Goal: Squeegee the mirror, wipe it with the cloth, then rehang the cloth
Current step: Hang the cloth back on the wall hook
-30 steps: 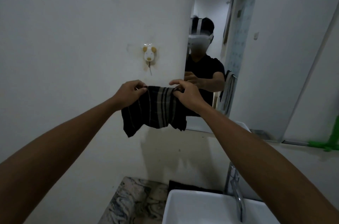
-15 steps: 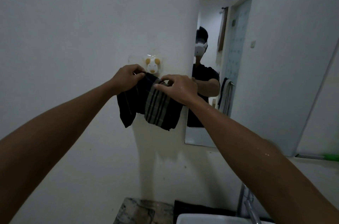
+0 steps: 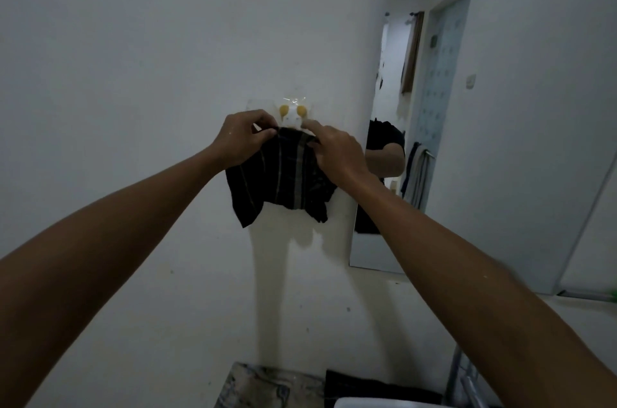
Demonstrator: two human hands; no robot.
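Observation:
A dark striped cloth [image 3: 287, 180] hangs flat against the white wall, held up by its top edge. My left hand [image 3: 242, 137] pinches the top left corner. My right hand [image 3: 337, 153] grips the top right part, its forefinger stretched up toward the hook. The small white wall hook [image 3: 293, 115] with two yellow ears sits just above the cloth's top edge, between my hands. The mirror [image 3: 467, 140] fills the wall to the right and reflects a person's arm and a doorway.
A marbled counter [image 3: 267, 387] lies below, with a dark item [image 3: 367, 387] on it beside the white basin rim [image 3: 354, 402]. A metal tap [image 3: 464, 381] rises at lower right. A green object [image 3: 611, 294] shows at the far right edge.
Both hands have raised the cloth up the wall to the hook and spread it flatter. The view has swung upward, so the basin has nearly left the frame.

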